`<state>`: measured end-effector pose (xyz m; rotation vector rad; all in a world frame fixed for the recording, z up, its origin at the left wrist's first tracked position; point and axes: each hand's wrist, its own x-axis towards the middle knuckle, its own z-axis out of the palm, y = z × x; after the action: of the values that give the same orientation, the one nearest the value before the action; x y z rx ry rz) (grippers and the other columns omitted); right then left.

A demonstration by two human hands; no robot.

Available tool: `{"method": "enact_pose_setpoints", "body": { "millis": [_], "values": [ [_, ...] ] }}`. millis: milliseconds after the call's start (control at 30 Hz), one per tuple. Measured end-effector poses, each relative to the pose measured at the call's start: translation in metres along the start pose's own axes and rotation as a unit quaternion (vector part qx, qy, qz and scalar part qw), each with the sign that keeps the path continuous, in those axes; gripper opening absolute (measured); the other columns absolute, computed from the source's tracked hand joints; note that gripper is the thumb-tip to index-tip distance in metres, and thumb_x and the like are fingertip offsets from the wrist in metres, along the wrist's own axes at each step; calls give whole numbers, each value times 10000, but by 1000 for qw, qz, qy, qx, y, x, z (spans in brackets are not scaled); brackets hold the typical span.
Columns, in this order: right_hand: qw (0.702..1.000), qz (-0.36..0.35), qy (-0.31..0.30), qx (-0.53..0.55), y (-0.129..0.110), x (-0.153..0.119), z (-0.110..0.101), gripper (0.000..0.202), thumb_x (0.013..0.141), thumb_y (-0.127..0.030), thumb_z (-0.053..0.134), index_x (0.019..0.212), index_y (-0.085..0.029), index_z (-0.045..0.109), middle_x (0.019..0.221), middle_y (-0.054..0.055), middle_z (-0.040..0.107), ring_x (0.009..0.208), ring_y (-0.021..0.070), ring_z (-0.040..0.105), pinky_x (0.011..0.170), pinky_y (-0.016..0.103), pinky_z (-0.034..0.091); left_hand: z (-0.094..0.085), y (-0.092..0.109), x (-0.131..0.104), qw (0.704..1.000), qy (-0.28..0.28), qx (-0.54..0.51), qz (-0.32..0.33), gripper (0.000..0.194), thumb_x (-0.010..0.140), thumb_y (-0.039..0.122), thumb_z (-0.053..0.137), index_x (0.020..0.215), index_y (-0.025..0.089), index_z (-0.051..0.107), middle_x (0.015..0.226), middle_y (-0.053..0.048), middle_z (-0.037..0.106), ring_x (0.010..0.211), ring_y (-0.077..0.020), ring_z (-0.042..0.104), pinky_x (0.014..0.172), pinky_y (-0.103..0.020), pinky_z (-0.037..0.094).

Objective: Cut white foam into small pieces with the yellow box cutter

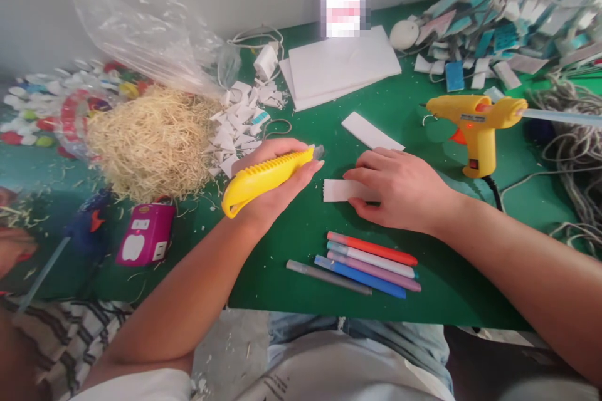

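My left hand (282, 185) is wrapped round a yellow tape dispenser (268, 178) with a serrated edge, a bit of clear tape showing at its tip. To its right, my right hand (399, 188) has its fingertips on a small white strip (335, 190) lying on the green table (301, 288); its fingers are bent and partly spread around the strip. Another white strip (371, 131) lies just beyond my right hand. Several markers (367, 263) in red, white, purple, blue and grey lie nearer the table's front edge.
A yellow glue gun (480, 131) stands at the right, cord trailing. White sheets (345, 69) lie at the back. Straw (155, 138), paper scraps (235, 131) and a purple box (145, 234) are left. Cut pieces (498, 31) fill the back right. Another person's hand (16, 250) shows far left.
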<state>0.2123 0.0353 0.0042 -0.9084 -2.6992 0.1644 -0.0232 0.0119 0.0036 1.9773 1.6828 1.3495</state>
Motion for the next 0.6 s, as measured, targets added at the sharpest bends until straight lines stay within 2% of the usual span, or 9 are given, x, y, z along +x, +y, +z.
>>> {"method": "enact_pose_setpoints", "body": {
  "millis": [100, 200, 367, 600],
  "values": [
    [1000, 16, 8, -25, 1, 0, 3, 268, 949, -299, 548, 981, -152, 770, 900, 107, 719, 789, 227, 615, 658, 341, 443, -2, 3, 2, 1000, -11, 6, 5, 253, 833, 451, 815, 988, 260, 755, 987, -1, 808, 824, -170, 759, 805, -266, 635],
    [996, 58, 25, -63, 0, 0, 6, 324, 1004, -293, 482, 961, -146, 767, 886, 122, 717, 796, 236, 621, 669, 348, 456, -3, 3, 4, 999, -40, 9, 26, 222, 848, 418, 819, 1008, 281, 750, 989, 5, 808, 815, -172, 761, 775, -267, 642],
    [995, 77, 32, -64, -1, 0, 7, 317, 971, -368, 547, 968, -141, 768, 924, 133, 711, 817, 251, 625, 684, 363, 486, 1, 1, 3, 997, -53, 19, 57, 191, 857, 337, 795, 1022, 253, 750, 1009, -3, 814, 859, -175, 776, 801, -246, 636],
    [995, 77, 21, -54, 1, 2, 12, 288, 973, -349, 563, 984, -147, 768, 955, 134, 694, 861, 243, 606, 700, 354, 477, 8, 3, -1, 994, -63, 16, 91, 157, 879, 310, 766, 1020, 241, 761, 1025, -13, 819, 900, -179, 783, 869, -255, 629]
  ]
}}
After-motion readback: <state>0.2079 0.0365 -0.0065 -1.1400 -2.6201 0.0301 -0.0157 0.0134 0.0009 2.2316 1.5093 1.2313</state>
